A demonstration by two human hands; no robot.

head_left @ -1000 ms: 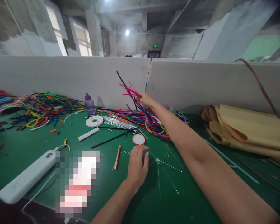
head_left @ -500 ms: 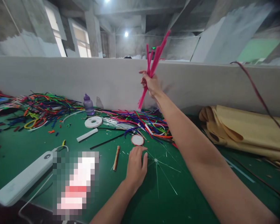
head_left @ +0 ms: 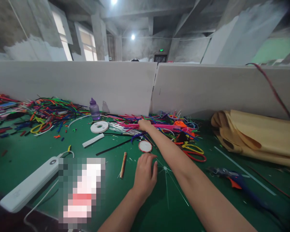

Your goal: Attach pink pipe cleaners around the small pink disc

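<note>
My right hand [head_left: 144, 125] reaches far forward, low over a heap of coloured strips [head_left: 125, 117], its fingers wrapped round a bundle of pink pipe cleaners [head_left: 163, 126]. The bundle lies level along the heap, and its ends stick out on both sides of the hand. Closer in, my left hand [head_left: 145, 174] rests on the green table with its thumb apart from the fingers, holding nothing. Just beyond its fingertips lies a round white disc [head_left: 145, 146] with a red rim. Thin shiny strands [head_left: 165, 168] spread from one point between the left hand and my right forearm.
A blue glue gun [head_left: 236, 180] lies at the right, below rolled brown paper [head_left: 258, 135]. Yellow and red loops [head_left: 194, 151] sit near my forearm. On the left are a purple bottle [head_left: 94, 109], a white tape roll [head_left: 99, 127], a small stick [head_left: 123, 165] and a white power bank [head_left: 30, 185].
My right hand has come down from in front of the white partition to the heap, still gripping the pink pipe cleaners. My left hand stays by the disc. The view has shifted slightly.
</note>
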